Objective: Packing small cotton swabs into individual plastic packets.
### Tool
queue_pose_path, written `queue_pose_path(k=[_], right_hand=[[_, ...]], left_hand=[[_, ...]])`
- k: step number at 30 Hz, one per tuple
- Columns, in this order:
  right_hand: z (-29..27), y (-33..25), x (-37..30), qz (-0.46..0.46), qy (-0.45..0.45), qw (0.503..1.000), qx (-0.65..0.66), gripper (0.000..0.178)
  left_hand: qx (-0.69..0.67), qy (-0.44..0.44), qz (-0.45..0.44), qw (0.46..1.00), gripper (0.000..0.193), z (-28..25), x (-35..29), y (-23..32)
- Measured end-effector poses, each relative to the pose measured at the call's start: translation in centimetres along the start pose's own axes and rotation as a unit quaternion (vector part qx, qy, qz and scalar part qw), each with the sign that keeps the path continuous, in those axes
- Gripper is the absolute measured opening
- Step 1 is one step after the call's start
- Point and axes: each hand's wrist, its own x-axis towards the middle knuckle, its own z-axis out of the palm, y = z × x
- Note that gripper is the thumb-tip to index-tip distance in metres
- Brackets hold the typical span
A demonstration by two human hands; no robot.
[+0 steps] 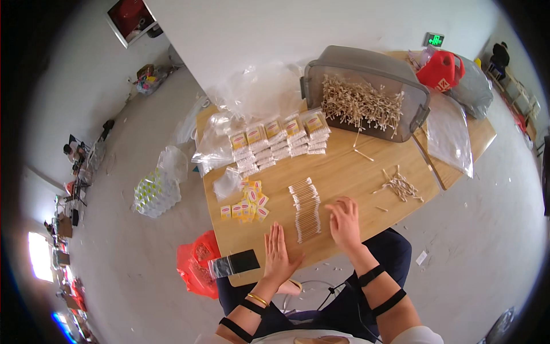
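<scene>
My left hand [279,253] lies flat on the wooden table [349,172] near its front edge, fingers together and pointing away from me, holding nothing. My right hand [344,222] rests on the table with fingers spread, just right of a neat row of cotton swabs [306,208]. A small heap of loose swabs [401,186] lies further right. Yellow and red label cards [247,203] sit left of the row. Stacks of packed swab bags [281,140] line the table's far side.
A grey plastic bin [366,94] full of swabs stands at the back. Clear plastic bags [452,135] lie at both ends of the table. A red bag [197,266] sits on the floor at the left, a black sachet [238,264] at the table corner.
</scene>
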Motion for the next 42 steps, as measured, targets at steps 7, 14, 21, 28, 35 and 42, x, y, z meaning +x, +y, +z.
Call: queue_pose_path(k=[7, 14, 21, 28, 35, 42], right_hand=[[0.6, -3.9, 0.5, -0.132, -0.062, 0.989, -0.033, 0.031], [1.5, -3.5, 0.9, -0.123, -0.074, 0.985, -0.093, 0.029], [2.2, -2.6, -0.5, -0.118, -0.086, 0.984, -0.098, 0.026], [0.4, -2.0, -2.2, -0.064, -0.110, 0.992, 0.020, 0.037], [-0.8, -1.8, -4.5, -0.099, -0.123, 0.986, -0.049, 0.051], [-0.7, -1.9, -4.6, -0.069, -0.105, 0.991, -0.036, 0.052]], left_hand=[[-0.007, 0.011, 0.005, 1.000, 0.099, 1.1, 0.0, 0.8], [0.052, -0.001, 0.057, 0.997, 0.084, 1.6, 0.8, 2.4], [0.140, -0.018, 0.054, 0.989, 0.086, 2.9, 1.1, 3.0], [0.129, -0.026, 0.062, 0.989, 0.086, 2.7, 0.2, 2.5], [0.149, -0.028, 0.058, 0.987, 0.088, 2.9, 0.5, 3.0], [0.126, -0.015, 0.053, 0.991, 0.089, 2.1, 1.3, 3.4]])
